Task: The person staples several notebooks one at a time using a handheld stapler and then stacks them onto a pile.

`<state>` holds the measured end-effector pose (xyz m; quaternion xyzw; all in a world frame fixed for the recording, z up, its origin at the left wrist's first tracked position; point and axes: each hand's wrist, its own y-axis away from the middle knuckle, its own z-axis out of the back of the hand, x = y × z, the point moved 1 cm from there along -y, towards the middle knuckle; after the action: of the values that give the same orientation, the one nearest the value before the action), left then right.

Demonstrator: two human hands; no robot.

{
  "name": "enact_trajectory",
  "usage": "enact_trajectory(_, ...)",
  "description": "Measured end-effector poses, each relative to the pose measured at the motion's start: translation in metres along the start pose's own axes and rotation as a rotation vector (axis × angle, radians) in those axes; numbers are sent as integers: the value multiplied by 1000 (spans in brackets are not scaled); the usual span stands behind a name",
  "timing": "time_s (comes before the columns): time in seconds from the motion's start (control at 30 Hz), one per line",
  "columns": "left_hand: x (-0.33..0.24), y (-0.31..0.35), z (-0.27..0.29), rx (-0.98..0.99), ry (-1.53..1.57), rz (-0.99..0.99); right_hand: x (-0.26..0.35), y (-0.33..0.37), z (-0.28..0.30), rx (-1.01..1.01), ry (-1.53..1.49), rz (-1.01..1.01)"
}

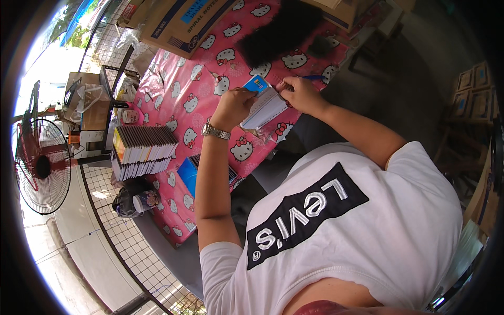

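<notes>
A small paper pad (266,109) with a blue cover piece at its far end is held over the pink table; a row of punched holes runs along its edge. My left hand (234,108), with a metal watch on the wrist, closes round the pad's left side. At the pad's right edge, my right hand (303,95) has its fingers pinched together; what lies between them is too small to make out. A thin blue stick-like thing (315,77) shows just beyond the right hand. Near my left forearm lies a blue spiral notebook (188,176), partly hidden by the arm.
A row of bound notebooks (144,149) stands at the left table edge. A black bristly pile (281,32) and a cardboard box (181,26) are at the far side. A fan (43,167) stands far left, near a wire-mesh barrier (107,210). A mug (144,201) sits beside a dark bag.
</notes>
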<state>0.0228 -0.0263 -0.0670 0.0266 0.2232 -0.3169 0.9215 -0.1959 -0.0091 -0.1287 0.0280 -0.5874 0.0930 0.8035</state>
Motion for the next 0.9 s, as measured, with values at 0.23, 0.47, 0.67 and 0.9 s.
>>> enact_trajectory(0.23,-1,1,-2,-13,18,26,1,3,-3,-66,157,282)
enact_trajectory(0.47,-5,3,-1,-1,71,144,10,-2,-11,-116,148,346)
enact_trajectory(0.67,-20,8,-7,-106,0,101,12,-11,-3,165,-1238,-525)
enact_trajectory(0.9,-44,-14,36,-9,-245,316,19,-12,11,289,-881,-486)
